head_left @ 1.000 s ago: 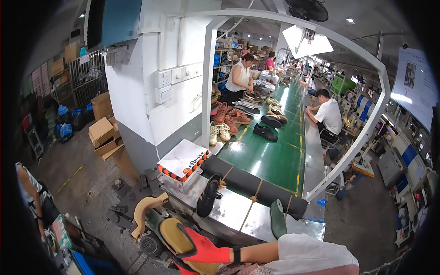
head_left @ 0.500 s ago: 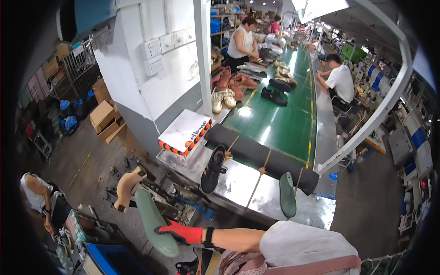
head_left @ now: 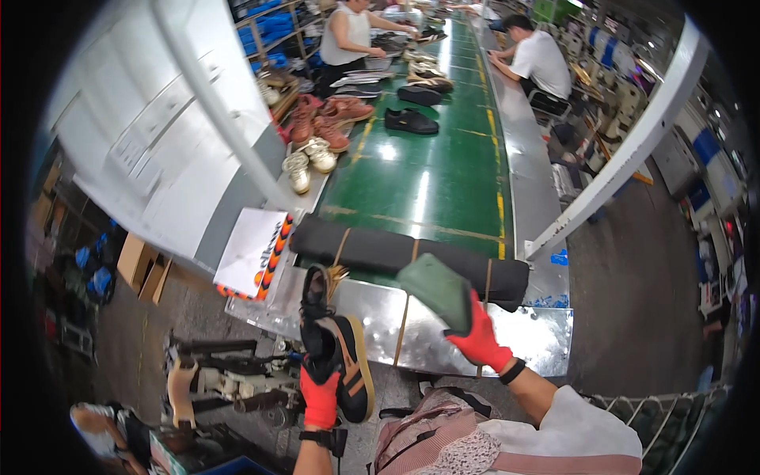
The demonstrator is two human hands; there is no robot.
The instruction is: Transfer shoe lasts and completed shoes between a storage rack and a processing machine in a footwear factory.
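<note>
Shoe, black with a tan sole (head_left: 336,348), sits gripped in the red-gloved left hand (head_left: 320,396), just before the shiny metal table (head_left: 443,332). The red-gloved right hand (head_left: 481,342) clamps a green foot-shaped form (head_left: 437,290) above that table, clear of the green belt (head_left: 427,174) behind.

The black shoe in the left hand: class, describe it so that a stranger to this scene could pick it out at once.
Start at the long green conveyor belt and follow it to its near metal end plate. Just in front, the red-gloved left hand grips a black shoe. Unlike the shoes lying on the belt, it is held up and has a tan sole edge.
</note>
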